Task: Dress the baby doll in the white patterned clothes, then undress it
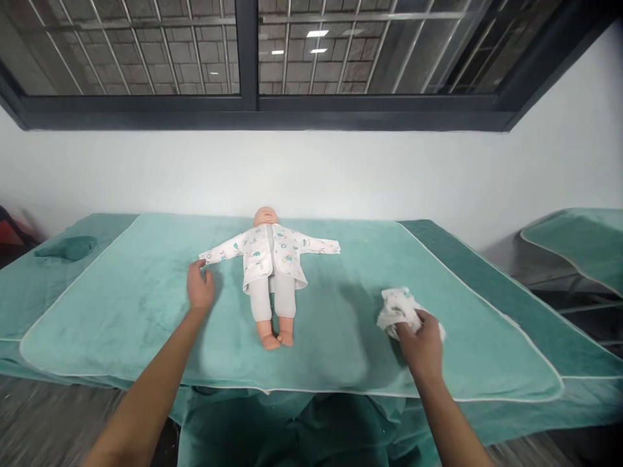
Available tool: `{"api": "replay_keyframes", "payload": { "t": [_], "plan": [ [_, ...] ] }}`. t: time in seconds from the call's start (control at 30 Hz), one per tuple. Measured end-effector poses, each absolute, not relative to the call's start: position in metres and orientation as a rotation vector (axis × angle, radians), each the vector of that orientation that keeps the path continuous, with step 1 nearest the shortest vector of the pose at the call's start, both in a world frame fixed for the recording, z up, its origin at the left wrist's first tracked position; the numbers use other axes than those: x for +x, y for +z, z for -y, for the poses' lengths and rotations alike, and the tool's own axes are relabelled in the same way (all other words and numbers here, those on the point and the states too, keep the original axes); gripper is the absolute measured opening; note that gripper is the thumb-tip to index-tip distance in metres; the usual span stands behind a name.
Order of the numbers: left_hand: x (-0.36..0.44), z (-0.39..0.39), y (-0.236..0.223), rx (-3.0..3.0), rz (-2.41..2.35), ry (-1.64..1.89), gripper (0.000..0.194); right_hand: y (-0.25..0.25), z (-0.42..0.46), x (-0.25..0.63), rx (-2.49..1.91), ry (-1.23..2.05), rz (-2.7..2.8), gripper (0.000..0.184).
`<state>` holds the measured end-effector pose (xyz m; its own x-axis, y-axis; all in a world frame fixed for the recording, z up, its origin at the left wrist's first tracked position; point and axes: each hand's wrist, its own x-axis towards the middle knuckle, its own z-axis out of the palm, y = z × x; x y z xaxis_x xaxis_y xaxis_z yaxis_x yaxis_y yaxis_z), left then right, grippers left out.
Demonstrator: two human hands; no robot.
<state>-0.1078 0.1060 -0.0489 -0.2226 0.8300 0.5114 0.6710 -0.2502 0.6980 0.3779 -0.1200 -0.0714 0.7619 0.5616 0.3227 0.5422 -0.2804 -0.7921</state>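
A baby doll (pixel 265 216) lies face up on a green mat (pixel 160 337), its feet toward me. It wears a white printed jacket (pixel 256 250), parted down the front, and white trousers (pixel 261 299). Both sleeves stretch out sideways. My left hand (pixel 199 287) is at the cuff of the sleeve on the left. Its fingertips touch the cuff, and the thumb stands apart from them. To the right of the doll, my right hand (pixel 422 340) is closed on a crumpled white printed cloth (pixel 400 308), held at or just above the mat; its exact shape is bunched up.
The mat lies on a bed with a darker green cover (pixel 487 285). A small dark green pillow (pixel 68 248) is at the left. Behind the bed stand a white wall (pixel 311 172) and a barred window (pixel 249 110). Another green-covered surface (pixel 579 243) is at far right.
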Motion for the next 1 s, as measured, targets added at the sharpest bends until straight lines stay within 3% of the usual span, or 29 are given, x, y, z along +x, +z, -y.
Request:
{"api": "replay_keyframes", "payload": {
  "t": [0.2,0.43,0.6,0.83,1.0],
  "plan": [
    [-0.043,-0.070,-0.017,1.919,-1.360,1.383,0.032,0.004,0.048,0.274,-1.266,0.834,0.716,0.034],
    [-0.010,-0.027,0.042,1.608,-0.718,1.018,0.066,0.089,0.021,0.174,-0.704,1.389,0.626,0.026],
    [-0.035,-0.016,0.049,1.505,-0.822,1.079,0.049,0.076,0.014,0.161,-0.602,1.480,0.573,0.030],
    [-0.074,-0.019,0.079,1.284,-1.089,1.533,0.036,0.054,0.009,0.186,-0.671,1.331,0.642,0.018],
    [-0.079,-0.020,0.094,0.977,-0.986,1.363,0.040,0.058,0.023,0.185,-0.754,1.128,1.055,0.039]
  ]
}}
